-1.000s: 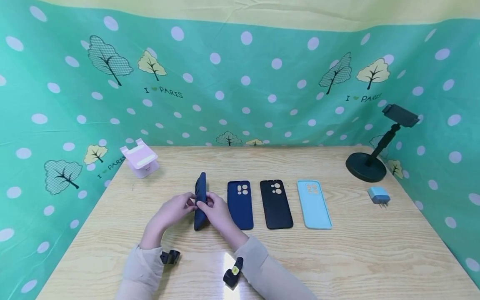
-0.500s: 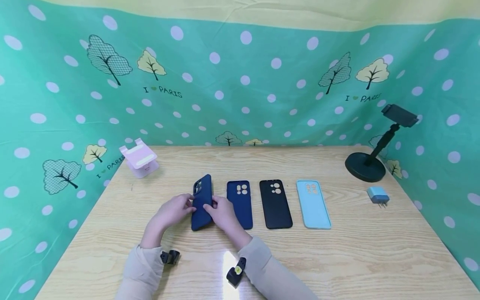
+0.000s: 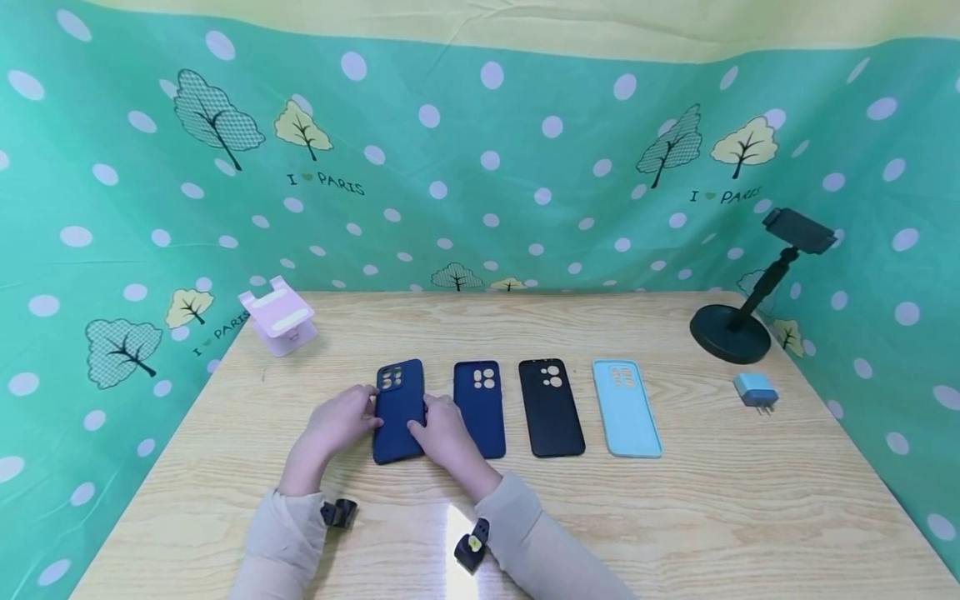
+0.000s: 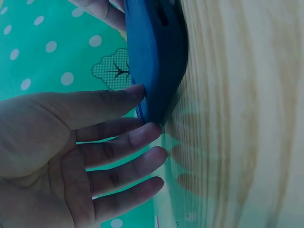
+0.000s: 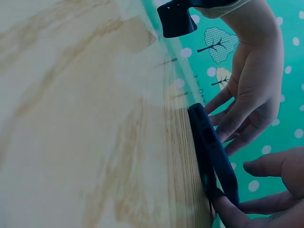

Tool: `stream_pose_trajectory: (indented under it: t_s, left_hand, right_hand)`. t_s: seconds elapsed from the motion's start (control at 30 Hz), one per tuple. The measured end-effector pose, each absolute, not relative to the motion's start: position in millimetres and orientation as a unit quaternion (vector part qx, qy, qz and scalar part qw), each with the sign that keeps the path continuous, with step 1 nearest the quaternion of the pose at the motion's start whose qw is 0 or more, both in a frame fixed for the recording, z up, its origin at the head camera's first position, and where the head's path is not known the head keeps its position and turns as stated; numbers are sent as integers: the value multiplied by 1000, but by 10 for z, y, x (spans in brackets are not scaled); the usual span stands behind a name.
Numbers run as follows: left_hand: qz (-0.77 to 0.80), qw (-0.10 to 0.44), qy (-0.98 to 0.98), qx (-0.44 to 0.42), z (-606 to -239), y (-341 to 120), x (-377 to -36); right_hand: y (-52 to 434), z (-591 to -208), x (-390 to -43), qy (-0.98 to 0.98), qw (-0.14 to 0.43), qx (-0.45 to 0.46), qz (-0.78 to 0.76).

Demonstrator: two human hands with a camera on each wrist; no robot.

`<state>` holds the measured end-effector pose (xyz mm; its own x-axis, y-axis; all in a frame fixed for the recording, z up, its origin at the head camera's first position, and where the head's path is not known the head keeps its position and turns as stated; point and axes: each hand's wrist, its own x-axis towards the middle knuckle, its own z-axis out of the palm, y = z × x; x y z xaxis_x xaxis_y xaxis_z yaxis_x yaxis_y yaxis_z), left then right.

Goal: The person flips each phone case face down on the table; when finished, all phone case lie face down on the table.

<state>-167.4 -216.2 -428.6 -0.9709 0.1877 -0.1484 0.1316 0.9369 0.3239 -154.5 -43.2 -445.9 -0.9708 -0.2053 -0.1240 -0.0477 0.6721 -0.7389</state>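
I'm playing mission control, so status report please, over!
Left hand and right hand touching dark blue-cased phone. Phone slightly tilted, right edge raised. Empty dark blue case close on the right, no obvious obstruction.

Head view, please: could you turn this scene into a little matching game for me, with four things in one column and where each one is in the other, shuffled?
Things
1. Pink stand
2. Leftmost phone case
3. Light blue phone case
4. Charger plug

Places
A. Between the left hand and the right hand
B. Near the far left corner of the table
C. In front of the base of the black stand
D. Next to the black case, on its right

Right pairs: 1-B, 2-A, 3-D, 4-C
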Motion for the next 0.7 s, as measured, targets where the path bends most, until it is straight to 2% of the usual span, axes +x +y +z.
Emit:
stream_pose_trajectory:
  t_s: [0.5,0.7]
  left_hand:
    - [152,88,982,73,-4271,-2129,-1662]
    - [139,55,985,82,-4239,-2109,-1616]
  right_hand:
    - [-405,-4377,-1499,926,108,-87,-350]
    - [-240,-4350,-1554,922,62,-106,-367]
